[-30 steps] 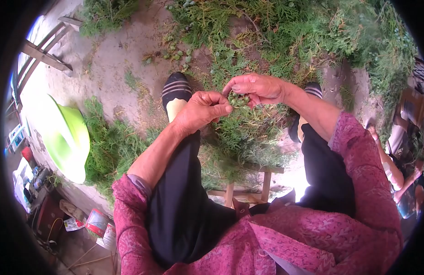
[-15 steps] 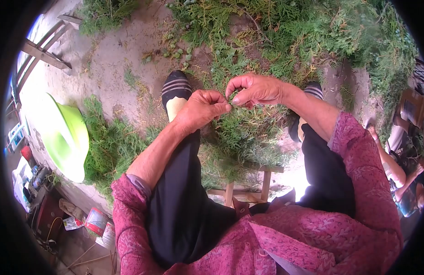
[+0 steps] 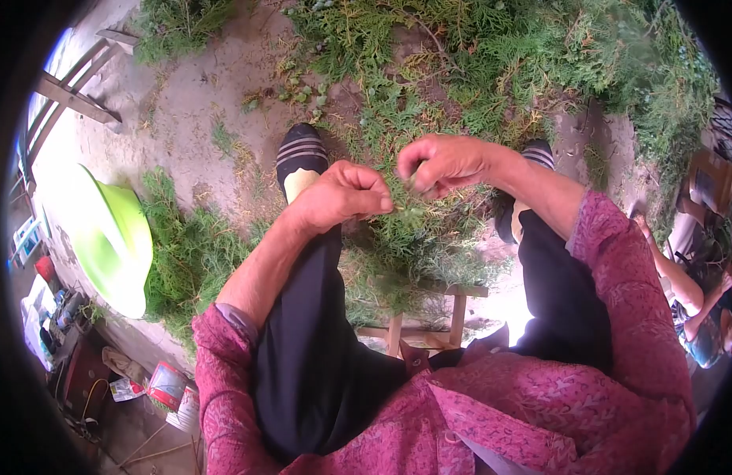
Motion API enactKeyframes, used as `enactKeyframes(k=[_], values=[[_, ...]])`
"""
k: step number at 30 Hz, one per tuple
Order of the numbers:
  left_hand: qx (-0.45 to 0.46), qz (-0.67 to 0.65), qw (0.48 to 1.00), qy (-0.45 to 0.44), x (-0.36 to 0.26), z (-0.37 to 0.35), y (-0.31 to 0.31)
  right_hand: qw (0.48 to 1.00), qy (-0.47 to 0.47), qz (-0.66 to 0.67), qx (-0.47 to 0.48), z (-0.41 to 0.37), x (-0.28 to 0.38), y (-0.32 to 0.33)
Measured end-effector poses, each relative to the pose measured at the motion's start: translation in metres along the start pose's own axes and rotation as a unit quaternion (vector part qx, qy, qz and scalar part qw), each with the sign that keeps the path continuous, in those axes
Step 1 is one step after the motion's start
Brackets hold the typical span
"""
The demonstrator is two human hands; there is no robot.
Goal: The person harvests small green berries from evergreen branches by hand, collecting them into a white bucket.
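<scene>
My left hand is closed in a pinch, thumb against the curled fingers. A small green sprig shows at its fingertips. Just to the right, my right hand is also closed, its fingertips blurred by motion. Something small and greenish appears between them, too smeared to make out. A narrow gap separates the two hands. Below them, cut evergreen branches with flat scaly leaves lie between my legs.
A lime-green plastic basin leans at the left beside more evergreen branches. A large leafy pile spreads ahead. A wooden frame stands far left, tubs lower left. Another person's arm shows at right.
My hands have drawn slightly apart. The right hand has shifted a little right and is now blurred at the fingertips; the left has moved slightly left and down.
</scene>
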State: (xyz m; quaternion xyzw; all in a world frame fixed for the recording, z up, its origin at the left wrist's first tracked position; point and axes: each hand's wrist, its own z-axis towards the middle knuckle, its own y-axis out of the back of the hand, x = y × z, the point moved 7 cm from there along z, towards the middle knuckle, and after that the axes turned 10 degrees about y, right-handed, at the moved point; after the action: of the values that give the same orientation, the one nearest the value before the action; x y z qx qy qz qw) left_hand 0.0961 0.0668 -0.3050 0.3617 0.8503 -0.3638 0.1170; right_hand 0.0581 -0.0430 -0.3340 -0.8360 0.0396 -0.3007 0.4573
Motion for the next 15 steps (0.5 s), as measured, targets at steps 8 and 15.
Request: enactKeyframes(k=[8,15], values=[[0.014,-0.202,0.978,-0.041,0.005,0.004,0.008,0.995,0.003,0.09,-0.03,-0.016,0.004,0.012],[-0.02,-0.243,0.969,-0.043,0.005,0.009,0.011,0.998,0.006,-0.008,-0.057,-0.007,0.016,-0.002]])
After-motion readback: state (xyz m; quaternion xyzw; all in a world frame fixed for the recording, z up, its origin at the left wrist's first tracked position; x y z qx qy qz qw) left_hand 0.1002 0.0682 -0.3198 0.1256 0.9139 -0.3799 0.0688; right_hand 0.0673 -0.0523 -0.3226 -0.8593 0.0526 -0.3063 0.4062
